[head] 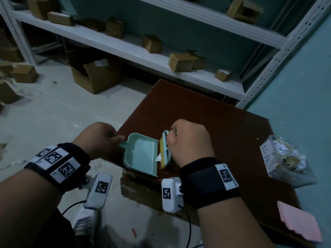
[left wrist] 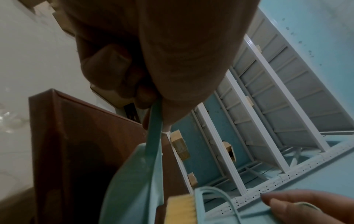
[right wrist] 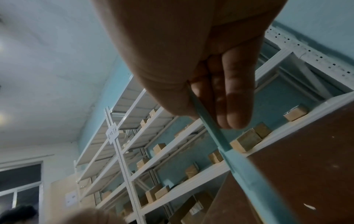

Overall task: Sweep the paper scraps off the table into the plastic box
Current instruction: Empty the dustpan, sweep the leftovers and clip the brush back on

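One white paper scrap [head: 158, 157] lies just beside the right hand [head: 189, 140], between the yellow bristles of the small brush [head: 165, 149] and the open lip of the dustpan [head: 141, 153]. The right hand is closed around the brush handle; the left hand [head: 100, 138] is closed around the dustpan handle, holding the pan at the near edge of the table [head: 223, 122]. I judge the step is brushing this scrap into the pan. The plastic box [head: 286, 161], already holding scraps, stands well to the right of the right hand. Next, the pan probably must be carried level to the box and tipped.
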Motion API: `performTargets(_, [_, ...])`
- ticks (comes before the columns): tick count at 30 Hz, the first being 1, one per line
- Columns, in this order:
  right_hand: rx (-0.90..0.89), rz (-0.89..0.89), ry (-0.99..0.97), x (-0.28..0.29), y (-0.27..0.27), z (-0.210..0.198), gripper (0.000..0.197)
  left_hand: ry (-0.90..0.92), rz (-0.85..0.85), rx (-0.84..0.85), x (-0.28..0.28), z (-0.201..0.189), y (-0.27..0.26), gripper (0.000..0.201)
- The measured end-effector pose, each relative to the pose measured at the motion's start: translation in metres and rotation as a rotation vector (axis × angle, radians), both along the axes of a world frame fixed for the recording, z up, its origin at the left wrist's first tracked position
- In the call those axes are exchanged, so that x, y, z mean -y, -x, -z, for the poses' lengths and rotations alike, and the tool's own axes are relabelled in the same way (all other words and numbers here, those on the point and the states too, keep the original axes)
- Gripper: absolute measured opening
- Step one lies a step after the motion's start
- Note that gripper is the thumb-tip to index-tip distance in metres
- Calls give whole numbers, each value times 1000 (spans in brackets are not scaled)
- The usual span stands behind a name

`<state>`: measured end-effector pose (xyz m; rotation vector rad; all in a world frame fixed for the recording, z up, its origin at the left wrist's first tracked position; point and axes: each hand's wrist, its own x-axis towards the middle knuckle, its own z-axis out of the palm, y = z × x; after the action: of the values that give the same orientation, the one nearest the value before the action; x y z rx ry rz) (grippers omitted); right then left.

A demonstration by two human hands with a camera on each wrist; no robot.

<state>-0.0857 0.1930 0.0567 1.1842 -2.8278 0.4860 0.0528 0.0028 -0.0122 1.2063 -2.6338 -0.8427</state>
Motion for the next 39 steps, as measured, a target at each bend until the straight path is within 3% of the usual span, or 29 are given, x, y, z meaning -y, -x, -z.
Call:
performTargets(6, [-109,85,54,-13,23,-16,15,-124,-44,-77,0,3,-3,34])
performTargets(11, [-16,110,9,-13,32,-1,11,-193,-66,-134,-4,1,-3,33])
performTargets(16, [143,72,-24,-10,35,24,23,-231,-113,-184,-1,-10,-8,32])
performTargets(19, [117,64,-39,-12,40,29,22,-273,-164,-215,10,-12,-16,32])
performTargets(23, [-23,58,-76,-8,42,27,19,-165,-121,-148,18,-6,-24,32])
performTargets(27, [24,-13,-156,8,29,39,22,-60,-74,-87,18,-1,-23,34])
performTargets(33, [179,-192,85,30,6,47,25,-77,-61,-84,16,1,-19,34])
performTargets(35, [211,-162,157,28,10,45,25,-92,-55,-93,15,2,-19,35])
performTargets(39, [113,-54,209,17,29,34,24,-235,-93,-170,16,1,-20,33])
